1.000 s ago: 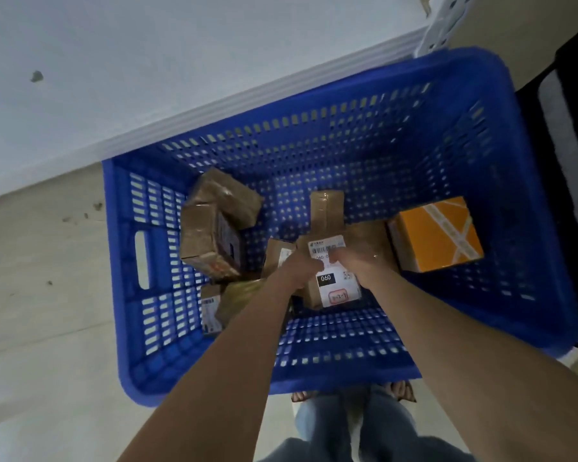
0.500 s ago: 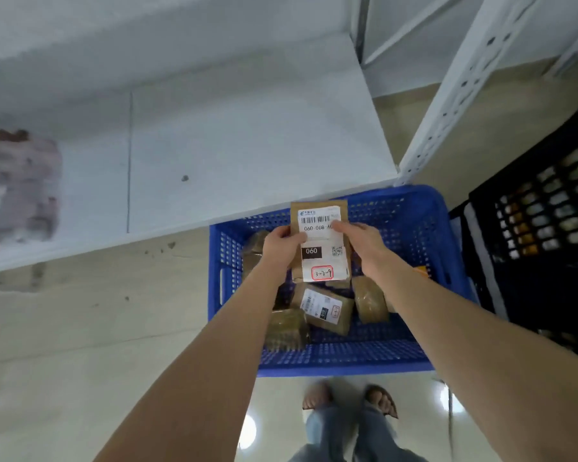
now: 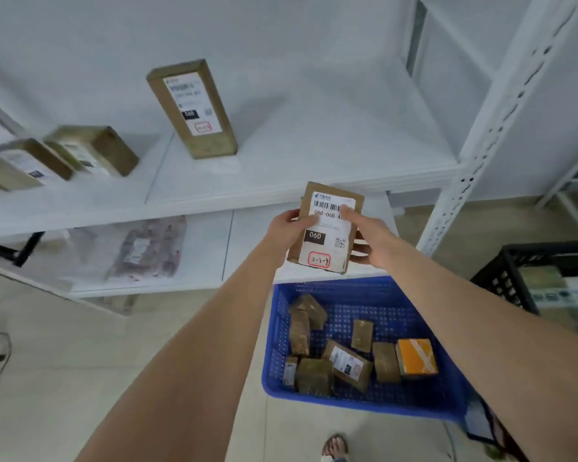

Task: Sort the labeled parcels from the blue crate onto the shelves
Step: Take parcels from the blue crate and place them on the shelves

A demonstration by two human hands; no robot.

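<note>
head view: the left hand (image 3: 289, 228) grips the left edge of a brown parcel (image 3: 327, 251), with its thumb laid across the white label. the right hand (image 3: 369, 240) grasps the right edge, one digit on the label's front and the other fingers behind the box. both hands are closed around this parcel, which hangs in the air above the back wall of the blue crate (image 3: 364, 403), clear of it and touching no shelf. its label faces the camera and reads 060-06b under a barcode, 060 in a black block, and a handwritten 3-2-9 in a red frame.

inside the blue crate lie more brown parcels. a leaning pair (image 3: 301, 331) sits by its left wall, a labelled one (image 3: 347, 365) near its front middle, and an orange parcel (image 3: 416, 356) at its right side.

just behind the blue crate runs the lower shelf (image 3: 214, 248), with a clear plastic bag (image 3: 147, 248) lying on it well to the crate's left. higher and farther behind the crate is the upper shelf (image 3: 281, 175). a tall parcel (image 3: 192, 108) stands upright on it, up and left of the crate, and a squat parcel (image 3: 95, 150) and a flat parcel (image 3: 24, 163) lie further left, both blurred. a white perforated post (image 3: 481, 145) rises behind the crate's right corner. a black crate (image 3: 531, 271) sits to the right of the blue crate, and a sandalled foot (image 3: 336, 445) shows in front of it.
</note>
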